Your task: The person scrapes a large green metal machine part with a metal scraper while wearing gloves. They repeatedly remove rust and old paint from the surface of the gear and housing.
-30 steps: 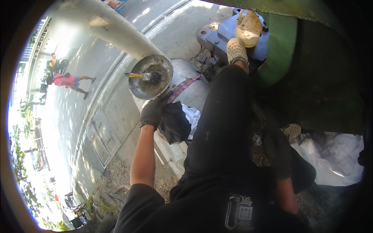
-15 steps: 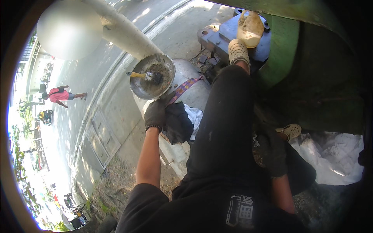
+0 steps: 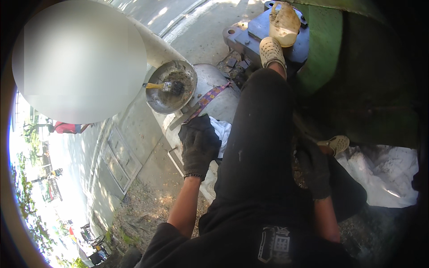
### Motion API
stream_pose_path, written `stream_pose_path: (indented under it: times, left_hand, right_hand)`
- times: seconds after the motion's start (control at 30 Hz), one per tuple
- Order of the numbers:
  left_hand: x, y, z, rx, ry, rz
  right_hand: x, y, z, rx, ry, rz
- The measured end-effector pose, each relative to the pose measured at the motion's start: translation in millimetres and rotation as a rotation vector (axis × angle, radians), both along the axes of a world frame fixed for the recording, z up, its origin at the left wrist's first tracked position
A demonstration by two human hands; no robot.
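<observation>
My left hand point(image 3: 198, 149), in a dark work glove, is closed on a black cloth point(image 3: 206, 125) beside my thigh. Glove and cloth blend together, so the fingertips are hard to make out. A white cloth point(image 3: 220, 130) shows just past it. Beyond lies a round metal pan point(image 3: 173, 105) with dark grit inside, its flat handle point(image 3: 184, 118) pointing toward my hand. Across the pan rests a paintbrush point(image 3: 161, 86) with a yellow handle and blackened bristles. My right hand point(image 3: 315, 172), gloved too, hangs in shade by my other leg with fingers stretched out and nothing visible in them.
A patterned purple strap point(image 3: 210, 99) crosses the pale rounded surface point(image 3: 210, 73) under the pan. Ahead, a stained plastic container point(image 3: 285, 33) stands on a blue-grey metal block point(image 3: 254, 42), next to my clog point(image 3: 271, 52). Green metal point(image 3: 324, 49) and a white sack point(image 3: 380, 178) lie right.
My left hand has left the pan's handle, moving nearer and right onto the black cloth. The handle now shows. My right hand stays almost in place.
</observation>
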State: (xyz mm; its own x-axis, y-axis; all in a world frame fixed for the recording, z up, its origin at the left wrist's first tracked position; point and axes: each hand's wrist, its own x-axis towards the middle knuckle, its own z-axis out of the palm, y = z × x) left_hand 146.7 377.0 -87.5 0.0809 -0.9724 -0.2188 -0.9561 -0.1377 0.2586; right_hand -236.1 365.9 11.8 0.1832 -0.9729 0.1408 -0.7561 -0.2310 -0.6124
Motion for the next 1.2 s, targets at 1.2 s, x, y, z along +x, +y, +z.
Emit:
stream_pose_path:
  times: [1.2]
  left_hand:
    - [-236,-151,316,-1.155,0.769,-0.608]
  right_hand:
    - [-265,-40,154,-1.091,0.676,-1.263]
